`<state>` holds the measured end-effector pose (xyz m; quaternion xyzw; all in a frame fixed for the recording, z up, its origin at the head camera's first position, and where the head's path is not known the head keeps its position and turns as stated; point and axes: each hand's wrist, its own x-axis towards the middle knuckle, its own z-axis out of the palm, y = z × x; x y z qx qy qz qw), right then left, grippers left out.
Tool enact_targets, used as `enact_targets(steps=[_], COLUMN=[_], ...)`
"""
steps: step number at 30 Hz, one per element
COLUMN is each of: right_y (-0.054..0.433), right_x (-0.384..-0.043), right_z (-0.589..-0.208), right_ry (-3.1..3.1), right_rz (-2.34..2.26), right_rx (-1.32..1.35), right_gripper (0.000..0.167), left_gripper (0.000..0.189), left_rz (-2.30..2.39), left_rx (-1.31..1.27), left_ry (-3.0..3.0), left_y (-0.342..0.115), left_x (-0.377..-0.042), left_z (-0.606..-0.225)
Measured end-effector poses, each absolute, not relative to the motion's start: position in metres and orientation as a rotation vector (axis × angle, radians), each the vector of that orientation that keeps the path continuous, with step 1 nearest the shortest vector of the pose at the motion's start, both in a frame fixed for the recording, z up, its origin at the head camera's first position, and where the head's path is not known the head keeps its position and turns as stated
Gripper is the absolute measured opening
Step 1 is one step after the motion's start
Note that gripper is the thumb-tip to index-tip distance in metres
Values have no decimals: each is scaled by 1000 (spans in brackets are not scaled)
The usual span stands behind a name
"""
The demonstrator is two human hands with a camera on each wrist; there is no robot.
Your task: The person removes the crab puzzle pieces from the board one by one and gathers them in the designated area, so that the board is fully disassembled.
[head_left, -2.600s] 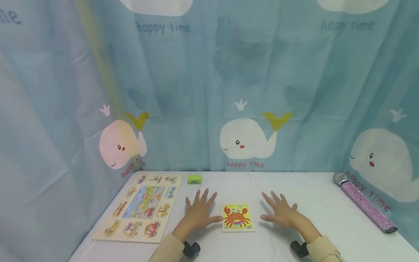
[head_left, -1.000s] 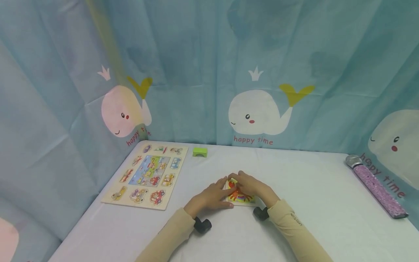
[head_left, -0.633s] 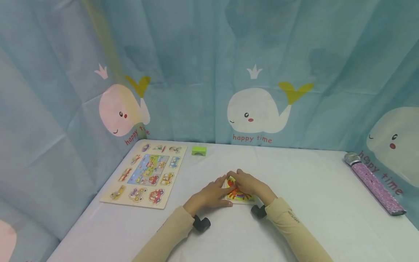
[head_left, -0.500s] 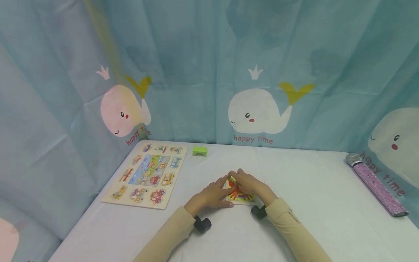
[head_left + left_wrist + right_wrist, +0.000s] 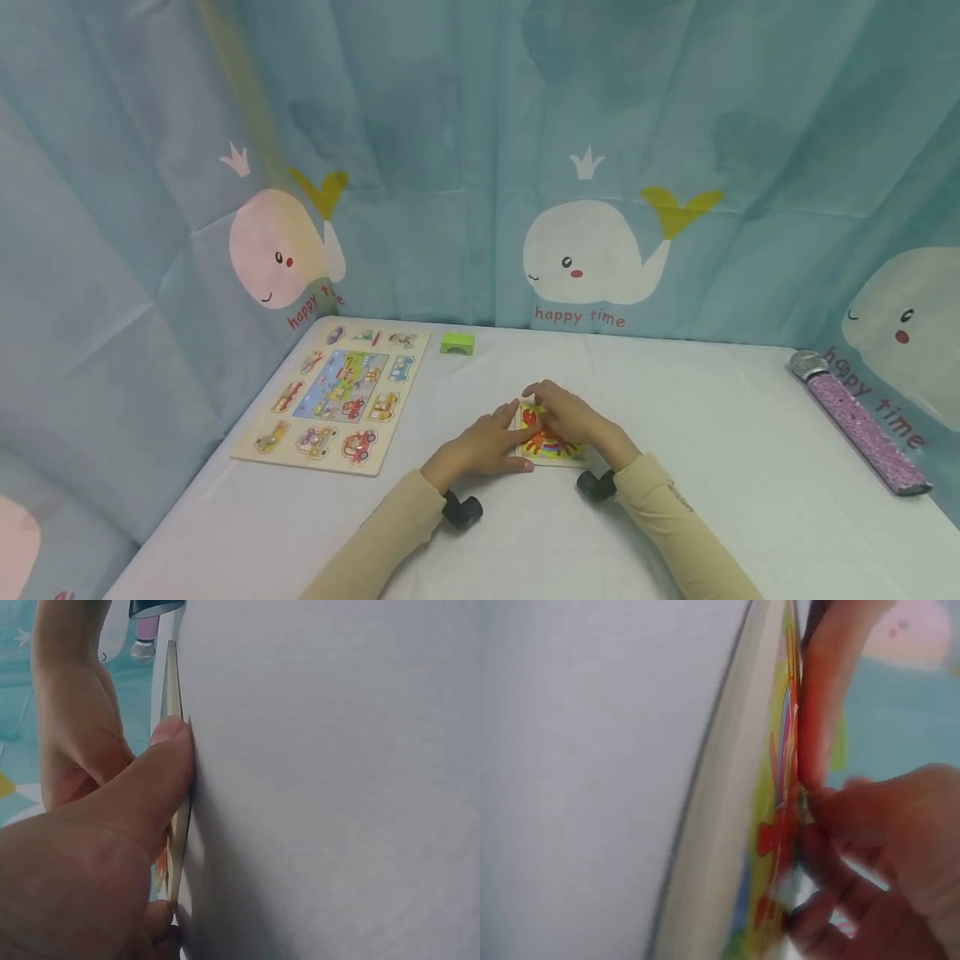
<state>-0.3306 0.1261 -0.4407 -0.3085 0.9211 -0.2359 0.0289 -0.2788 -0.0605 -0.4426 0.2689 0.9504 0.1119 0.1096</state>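
Observation:
A small square crab jigsaw puzzle (image 5: 553,448) lies in its wooden tray on the white table. My left hand (image 5: 483,446) holds its left side, the thumb (image 5: 174,742) against the near edge. My right hand (image 5: 573,417) reaches over the puzzle from the right, its fingers bent down at the upper left part of the picture. In the right wrist view, the fingertips (image 5: 817,919) pinch at the face of the puzzle (image 5: 784,787). The piece under them is mostly hidden.
A wooden vehicle puzzle board (image 5: 300,454) lies at the left. A green arch block (image 5: 457,343) sits toward the back edge. At the right lies a pink glitter microphone (image 5: 858,425). A blue whale-print curtain (image 5: 435,233) hangs behind the table.
Both hands have come in from either side, where they were spread apart, onto the crab puzzle. Over the last second they have stayed there, the right fingers shifting slightly. The view has tilted downward.

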Motion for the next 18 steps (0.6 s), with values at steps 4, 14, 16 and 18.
enact_targets(steps=[4,14,16,18], right_y=[130,133,132,132], right_x=[-334,-337,-337,-338], right_z=[-445,-446,-445,-444], right_ry=[2824,2789,2784,2771], right_rz=[-871,-979,-996,-1026], right_rx=[-922,-804,-768,-729], right_gripper=[30,23,21,19], left_gripper=[66,67,67,67], left_rz=[319,317,320,318], left_rx=[768,762,757,756], left_ry=[2797,2798,2799,2796], left_y=[-60,-60,-60,-60], left_x=[-278,-276,-276,-277], left_z=[-442,-439,-439,-439])
